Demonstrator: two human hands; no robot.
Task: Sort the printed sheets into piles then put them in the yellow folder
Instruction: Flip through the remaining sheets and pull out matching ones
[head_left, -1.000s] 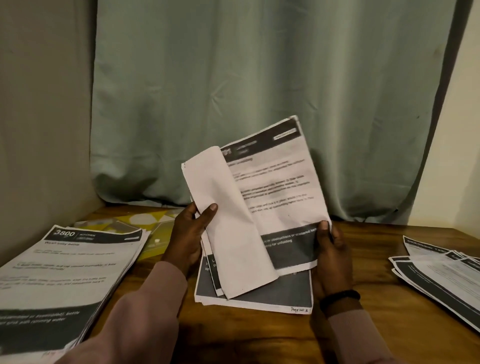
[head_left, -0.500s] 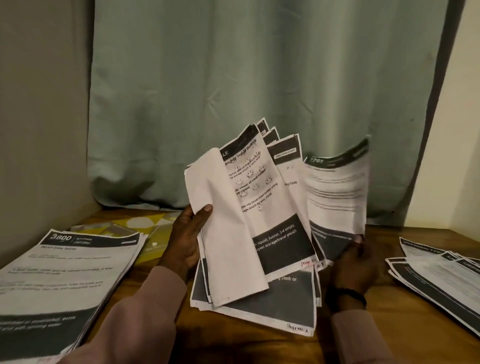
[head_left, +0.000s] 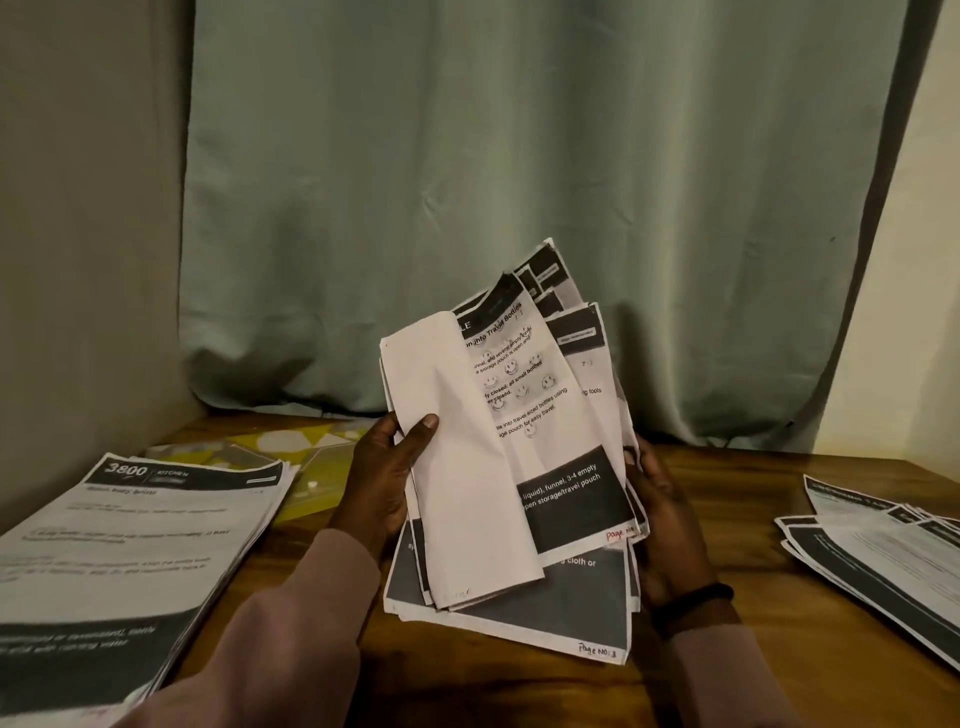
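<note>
As both hands (head_left: 387, 478) grip, sheets (head_left: 545, 415) upright.

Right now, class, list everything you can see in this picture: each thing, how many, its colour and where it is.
held sheets: one fanned bundle, white with black bands, centre, above the table
left pile: one, white and black, table's left
right pile: one, white and black, table's right
yellow folder: one, behind the left pile
table: one, brown wood
curtain: one, pale green, behind
left hand: gripping the bundle's left edge
right hand: at the bundle's right edge, fingers mostly hidden
</note>
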